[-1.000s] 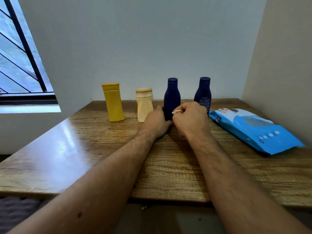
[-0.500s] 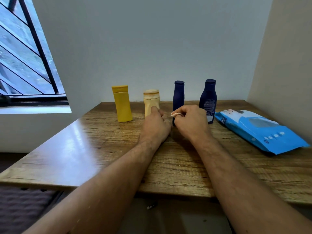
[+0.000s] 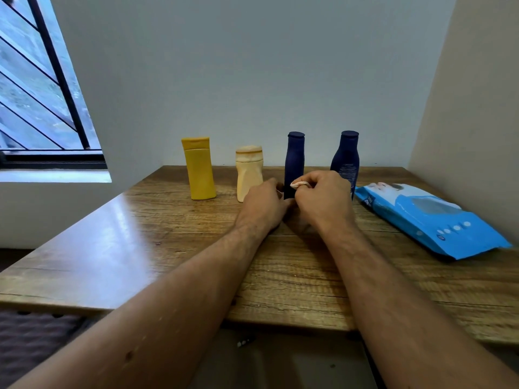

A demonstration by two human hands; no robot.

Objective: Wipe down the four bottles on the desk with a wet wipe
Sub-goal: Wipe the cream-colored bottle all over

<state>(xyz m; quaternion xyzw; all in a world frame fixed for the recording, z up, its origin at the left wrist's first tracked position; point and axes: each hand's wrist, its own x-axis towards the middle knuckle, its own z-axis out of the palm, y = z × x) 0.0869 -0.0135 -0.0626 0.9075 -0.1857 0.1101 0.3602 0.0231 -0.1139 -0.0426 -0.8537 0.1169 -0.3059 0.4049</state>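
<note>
Since a moment ago, both hands have kept close together at the foot of the slim dark navy plastic bottle (image 3: 294, 164), which now shows its narrow side.

Four bottles stand upright in a row near the back edge of the grained wooden desk (image 3: 140, 234), long axes vertical, caps up: a flat-sided yellow plastic bottle (image 3: 198, 168) at the left, then a squat cream plastic bottle with a dented waist (image 3: 249, 173), then the slim navy one, then a second, broader navy plastic bottle (image 3: 345, 158). The right hand (image 3: 323, 200) has its fingers curled, pinching a small bunched pale wet wipe (image 3: 300, 184) against the slim bottle's lower part. The left hand (image 3: 264, 206) sits at that bottle's base; its fingertips are hidden, so its grip cannot be told. A glossy blue soft pack of wipes (image 3: 429, 220) lies flat at the right.
</note>
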